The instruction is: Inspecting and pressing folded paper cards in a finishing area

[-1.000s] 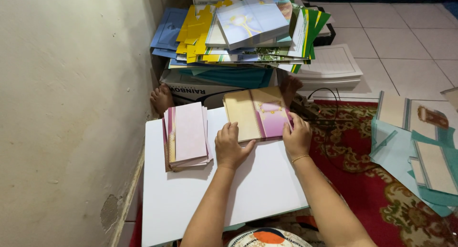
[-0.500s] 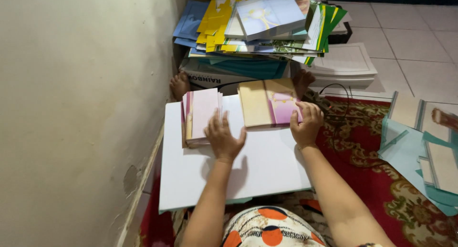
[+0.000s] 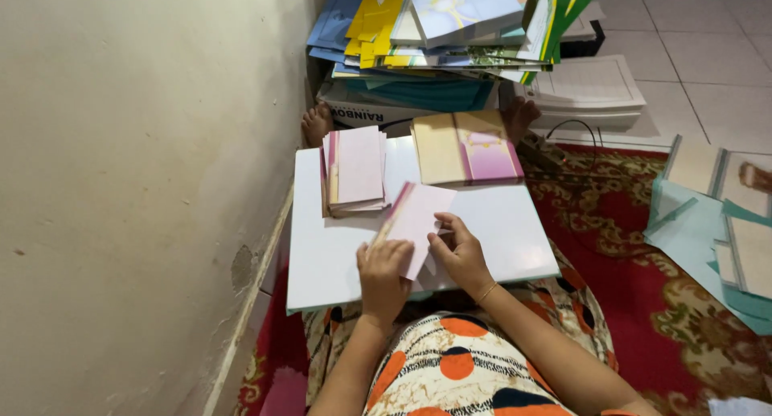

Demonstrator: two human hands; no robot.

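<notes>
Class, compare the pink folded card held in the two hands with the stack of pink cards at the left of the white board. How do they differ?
The pink folded card is a single piece; the stack of pink cards holds many. The card is gripped by the left hand and right hand and tilted; the stack lies flat and untouched on the white board. The card sits nearer the person. Both are pale pink and rectangular.

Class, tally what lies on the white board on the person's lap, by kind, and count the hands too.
Pink card held in both hands: 1
Stack of pink cards: 1
Open tan-and-pink folder: 1
Hands, left hand and right hand: 2
Total: 5
</notes>
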